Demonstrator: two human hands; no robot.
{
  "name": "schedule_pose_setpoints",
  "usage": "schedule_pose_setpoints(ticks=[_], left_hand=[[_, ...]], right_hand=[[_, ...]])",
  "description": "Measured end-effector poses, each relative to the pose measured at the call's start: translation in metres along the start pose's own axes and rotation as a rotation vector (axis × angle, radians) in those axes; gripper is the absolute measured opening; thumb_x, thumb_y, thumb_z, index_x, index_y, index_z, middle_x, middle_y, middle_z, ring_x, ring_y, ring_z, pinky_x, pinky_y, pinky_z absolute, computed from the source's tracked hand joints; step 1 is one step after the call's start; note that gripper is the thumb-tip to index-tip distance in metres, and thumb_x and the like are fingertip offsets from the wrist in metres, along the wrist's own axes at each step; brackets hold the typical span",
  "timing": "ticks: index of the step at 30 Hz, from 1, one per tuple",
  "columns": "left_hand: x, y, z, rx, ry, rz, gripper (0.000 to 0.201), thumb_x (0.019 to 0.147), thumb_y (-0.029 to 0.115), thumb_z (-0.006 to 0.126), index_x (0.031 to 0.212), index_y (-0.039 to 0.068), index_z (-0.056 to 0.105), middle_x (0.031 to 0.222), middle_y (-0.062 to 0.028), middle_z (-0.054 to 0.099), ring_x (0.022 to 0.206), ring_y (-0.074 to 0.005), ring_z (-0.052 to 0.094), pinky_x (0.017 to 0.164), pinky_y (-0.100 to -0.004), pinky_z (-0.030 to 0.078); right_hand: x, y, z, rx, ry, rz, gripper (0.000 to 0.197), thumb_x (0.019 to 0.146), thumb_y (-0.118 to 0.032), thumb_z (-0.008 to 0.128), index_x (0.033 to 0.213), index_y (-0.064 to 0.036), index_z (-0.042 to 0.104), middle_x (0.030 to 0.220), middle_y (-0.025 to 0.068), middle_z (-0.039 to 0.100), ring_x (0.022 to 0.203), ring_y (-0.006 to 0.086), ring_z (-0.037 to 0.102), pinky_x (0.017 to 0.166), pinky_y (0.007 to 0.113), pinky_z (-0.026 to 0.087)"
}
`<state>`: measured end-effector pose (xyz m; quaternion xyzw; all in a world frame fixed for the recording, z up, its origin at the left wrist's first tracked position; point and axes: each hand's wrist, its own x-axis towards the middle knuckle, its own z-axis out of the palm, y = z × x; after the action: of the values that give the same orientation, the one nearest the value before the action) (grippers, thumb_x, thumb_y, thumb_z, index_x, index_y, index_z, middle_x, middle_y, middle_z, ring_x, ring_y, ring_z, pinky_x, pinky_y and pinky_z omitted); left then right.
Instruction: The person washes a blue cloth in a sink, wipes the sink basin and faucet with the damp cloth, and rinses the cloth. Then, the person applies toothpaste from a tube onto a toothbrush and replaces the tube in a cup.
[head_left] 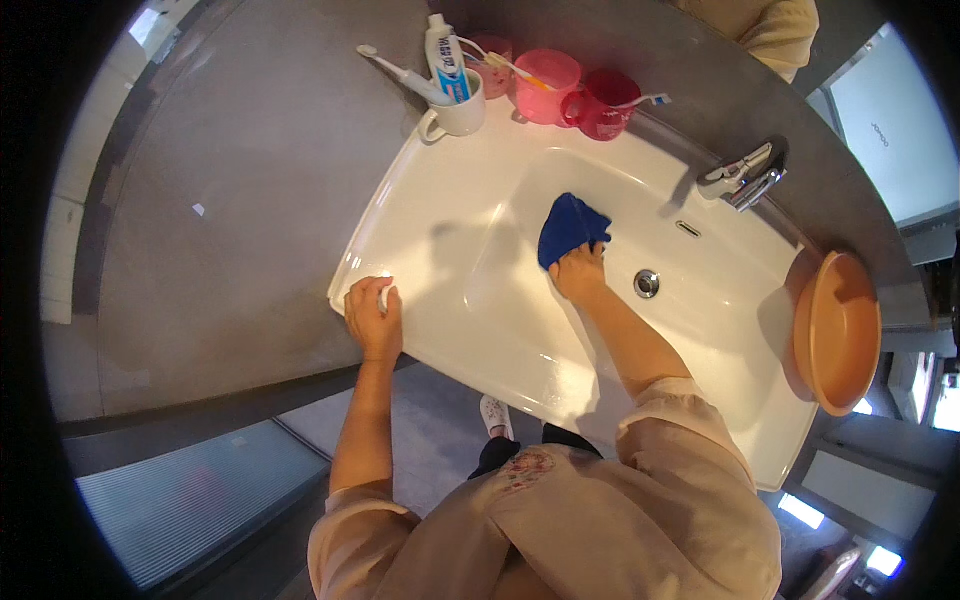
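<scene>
My right hand (578, 272) is inside the white washbasin (440, 300), fingers closed on a dark blue cloth (571, 228). The cloth lies bunched against the basin's inner left slope, left of the drain (647, 284). At the basin's front left corner, my left hand (373, 318) rests on the white rim. Its fingers are bent, with the thumb apart from them and white surface showing in the gap; I see nothing held there.
A white mug (455, 118) with toothpaste (447, 60) and an electric toothbrush, a pink cup (547, 85) and a red cup (605, 105) stand along the back edge. The chrome faucet (742, 178) is at back right. An orange plastic basin (840, 333) leans at the right end.
</scene>
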<state>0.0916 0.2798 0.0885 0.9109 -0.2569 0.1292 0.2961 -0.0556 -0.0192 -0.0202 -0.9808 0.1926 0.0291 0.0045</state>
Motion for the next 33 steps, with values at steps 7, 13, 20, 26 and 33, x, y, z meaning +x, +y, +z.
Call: schedule_pose_setpoints(ticks=[7, 13, 20, 26, 33], left_hand=[[-0.002, -0.003, -0.003, 0.029, 0.014, 0.009, 0.015, 0.075, 0.012, 0.063, 0.09, 0.011, 0.063, 0.098, -0.0058, 0.057, 0.093, -0.0256, 0.051, 0.082, -0.0371, 0.041], [-0.001, -0.001, 0.0, 0.064, -0.003, -0.008, 0.017, 0.076, 0.014, 0.062, 0.092, 0.012, 0.062, 0.099, -0.0053, 0.057, 0.094, -0.0257, 0.051, 0.083, -0.0374, 0.041], [-0.002, 0.003, -0.001, 0.045, -0.005, -0.015, 0.017, 0.076, 0.016, 0.062, 0.092, 0.012, 0.063, 0.1, -0.0052, 0.057, 0.095, -0.0255, 0.051, 0.084, -0.0376, 0.04], [-0.003, 0.005, 0.002, 0.028, 0.016, 0.014, 0.015, 0.076, 0.016, 0.062, 0.09, 0.011, 0.063, 0.099, -0.0063, 0.057, 0.095, -0.0255, 0.051, 0.084, -0.0373, 0.04], [-0.004, -0.007, -0.002, 0.052, 0.011, 0.008, 0.014, 0.076, 0.015, 0.062, 0.09, 0.01, 0.063, 0.098, -0.0059, 0.058, 0.094, -0.0255, 0.051, 0.083, -0.0368, 0.04]], right_hand=[[-0.064, 0.085, 0.002, -0.104, -0.268, 0.141, 0.041, 0.092, -0.038, 0.036, 0.102, -0.0098, 0.064, 0.112, 0.0053, 0.059, 0.114, 0.0225, 0.045, 0.107, 0.059, 0.011], [-0.19, 0.181, 0.001, -0.261, -0.525, 0.55, 0.043, 0.09, -0.036, 0.037, 0.109, -0.0069, 0.062, 0.121, 0.0096, 0.056, 0.116, 0.0306, 0.043, 0.098, 0.063, 0.024], [-0.136, 0.117, 0.009, 0.035, -0.394, 0.692, 0.036, 0.077, -0.029, 0.054, 0.099, -0.0014, 0.064, 0.106, 0.0198, 0.061, 0.099, 0.0351, 0.059, 0.081, 0.045, 0.049], [-0.019, -0.025, -0.035, 0.517, -0.364, 0.188, 0.048, 0.089, -0.045, 0.043, 0.097, -0.0018, 0.062, 0.11, 0.0234, 0.056, 0.1, 0.0359, 0.056, 0.087, 0.045, 0.045], [-0.111, -0.03, -0.119, 0.602, -0.28, -0.255, 0.025, 0.089, -0.027, 0.044, 0.094, -0.0107, 0.062, 0.089, 0.009, 0.059, 0.093, 0.03, 0.053, 0.079, 0.039, 0.046]])
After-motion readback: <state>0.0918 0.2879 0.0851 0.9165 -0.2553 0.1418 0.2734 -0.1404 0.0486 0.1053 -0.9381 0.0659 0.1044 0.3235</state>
